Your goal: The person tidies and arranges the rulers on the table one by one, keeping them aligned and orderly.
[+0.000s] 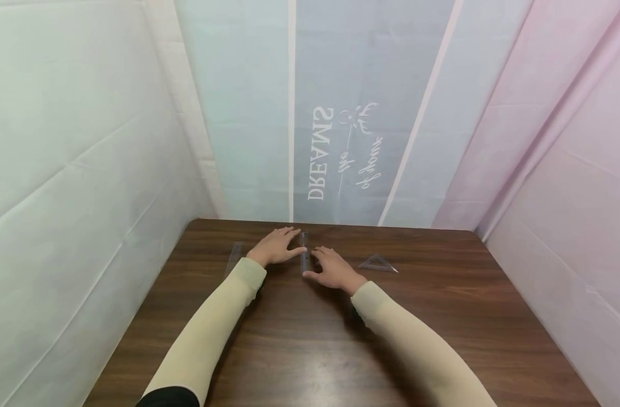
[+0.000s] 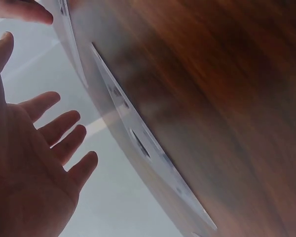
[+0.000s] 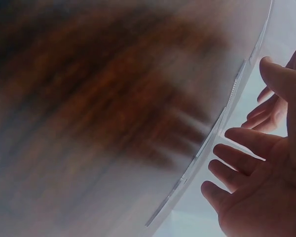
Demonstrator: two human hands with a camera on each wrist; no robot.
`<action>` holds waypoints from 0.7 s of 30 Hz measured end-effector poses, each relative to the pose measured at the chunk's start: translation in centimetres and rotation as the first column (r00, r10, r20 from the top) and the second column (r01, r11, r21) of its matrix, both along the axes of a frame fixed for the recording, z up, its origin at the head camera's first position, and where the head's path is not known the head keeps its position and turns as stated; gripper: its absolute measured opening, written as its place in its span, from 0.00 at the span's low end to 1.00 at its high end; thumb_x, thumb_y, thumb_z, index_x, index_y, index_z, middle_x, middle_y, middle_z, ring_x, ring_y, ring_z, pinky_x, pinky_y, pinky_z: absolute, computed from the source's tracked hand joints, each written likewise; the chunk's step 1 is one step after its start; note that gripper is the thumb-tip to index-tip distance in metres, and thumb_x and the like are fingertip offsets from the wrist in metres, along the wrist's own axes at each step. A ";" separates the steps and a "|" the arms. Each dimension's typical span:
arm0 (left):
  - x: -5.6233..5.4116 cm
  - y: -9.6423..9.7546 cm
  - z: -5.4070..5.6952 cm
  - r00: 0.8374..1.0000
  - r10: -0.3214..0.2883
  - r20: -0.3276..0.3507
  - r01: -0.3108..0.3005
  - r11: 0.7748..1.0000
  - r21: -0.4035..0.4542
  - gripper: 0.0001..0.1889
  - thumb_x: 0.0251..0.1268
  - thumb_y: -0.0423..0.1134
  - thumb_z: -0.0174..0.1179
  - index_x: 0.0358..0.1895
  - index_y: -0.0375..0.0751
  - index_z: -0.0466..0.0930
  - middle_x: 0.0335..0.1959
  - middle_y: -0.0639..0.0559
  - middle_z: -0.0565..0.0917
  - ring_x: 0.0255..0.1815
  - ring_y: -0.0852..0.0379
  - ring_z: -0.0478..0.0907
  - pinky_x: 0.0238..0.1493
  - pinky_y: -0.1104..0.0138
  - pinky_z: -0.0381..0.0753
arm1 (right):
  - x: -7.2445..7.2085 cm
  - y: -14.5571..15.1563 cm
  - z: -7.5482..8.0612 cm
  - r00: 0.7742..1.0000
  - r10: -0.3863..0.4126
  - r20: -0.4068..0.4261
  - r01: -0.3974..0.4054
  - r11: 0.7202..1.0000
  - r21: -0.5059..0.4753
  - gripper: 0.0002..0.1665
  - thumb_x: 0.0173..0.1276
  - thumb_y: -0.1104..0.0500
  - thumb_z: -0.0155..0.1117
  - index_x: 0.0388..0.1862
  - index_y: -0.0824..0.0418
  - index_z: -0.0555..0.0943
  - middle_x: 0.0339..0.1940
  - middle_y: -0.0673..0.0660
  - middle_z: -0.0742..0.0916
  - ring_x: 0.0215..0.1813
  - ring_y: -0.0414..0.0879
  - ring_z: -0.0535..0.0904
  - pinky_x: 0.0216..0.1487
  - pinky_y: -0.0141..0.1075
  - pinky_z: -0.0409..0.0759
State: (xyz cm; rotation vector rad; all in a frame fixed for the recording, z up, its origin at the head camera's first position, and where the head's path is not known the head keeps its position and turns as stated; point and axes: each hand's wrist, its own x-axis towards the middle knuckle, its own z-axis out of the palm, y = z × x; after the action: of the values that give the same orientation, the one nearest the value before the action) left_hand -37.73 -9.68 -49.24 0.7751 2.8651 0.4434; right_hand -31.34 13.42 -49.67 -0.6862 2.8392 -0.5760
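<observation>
Between the two hands a narrow clear ruler (image 1: 304, 261) lies on the brown table, pointing away from me. My left hand (image 1: 275, 247) is on its left, fingers spread and thumb tip overlapping the ruler in the head view. To its right is my right hand (image 1: 335, 268), thumb tip by the ruler's near end. The left wrist view shows the left palm (image 2: 34, 163) with loosely extended fingers, beside a clear plastic strip (image 2: 158, 155) with a slot. Similarly extended, the right hand (image 3: 266, 187) appears with a clear edge (image 3: 202, 153) beyond its fingertips. Neither hand grips anything.
Left of the left hand lies another transparent ruler (image 1: 233, 259), partly hidden by the sleeve. A clear set square (image 1: 378, 264) rests on the table (image 1: 310, 350) to the right. Cloth-covered walls (image 1: 248, 113) stand along the table's back and sides.
</observation>
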 end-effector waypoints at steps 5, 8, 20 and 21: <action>-0.4 0.7 -0.2 1.000 0.017 0.019 -0.017 1.000 -0.012 0.44 0.81 0.71 0.46 0.88 0.49 0.55 0.87 0.41 0.59 0.86 0.39 0.56 0.83 0.45 0.58 | -0.3 -0.1 -0.2 1.000 -0.005 -0.003 0.005 1.000 0.012 0.46 0.78 0.36 0.66 0.81 0.65 0.70 0.81 0.65 0.72 0.82 0.62 0.67 0.80 0.57 0.66; -0.7 1.0 -0.4 0.999 0.030 0.043 -0.029 1.000 -0.008 0.44 0.81 0.71 0.47 0.88 0.49 0.55 0.86 0.41 0.59 0.86 0.39 0.57 0.81 0.43 0.61 | -0.5 -0.2 -0.4 1.000 -0.006 -0.005 0.006 1.000 0.014 0.45 0.78 0.35 0.66 0.80 0.63 0.71 0.79 0.64 0.74 0.79 0.61 0.70 0.77 0.57 0.70; -1.7 1.8 -0.6 0.992 0.105 0.071 -0.107 0.994 0.012 0.35 0.86 0.56 0.55 0.84 0.43 0.63 0.83 0.38 0.65 0.82 0.40 0.64 0.76 0.43 0.70 | -0.8 -0.5 -0.2 1.000 -0.023 -0.017 0.023 1.000 -0.009 0.36 0.77 0.39 0.70 0.70 0.64 0.80 0.63 0.60 0.81 0.65 0.56 0.79 0.66 0.52 0.80; -1.8 2.0 -0.6 0.992 0.112 0.062 -0.113 0.994 0.010 0.34 0.85 0.56 0.55 0.84 0.42 0.64 0.83 0.38 0.66 0.82 0.40 0.65 0.76 0.43 0.70 | -0.9 -0.5 -0.2 0.999 -0.021 -0.027 0.021 1.000 -0.006 0.35 0.77 0.39 0.71 0.69 0.63 0.80 0.62 0.60 0.81 0.64 0.55 0.80 0.64 0.51 0.81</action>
State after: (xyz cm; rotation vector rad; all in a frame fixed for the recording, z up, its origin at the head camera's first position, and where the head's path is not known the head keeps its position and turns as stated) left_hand -39.52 -7.73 -49.79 0.5927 2.8607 0.4924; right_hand -32.28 12.92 -49.88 -0.6711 2.8744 -0.5822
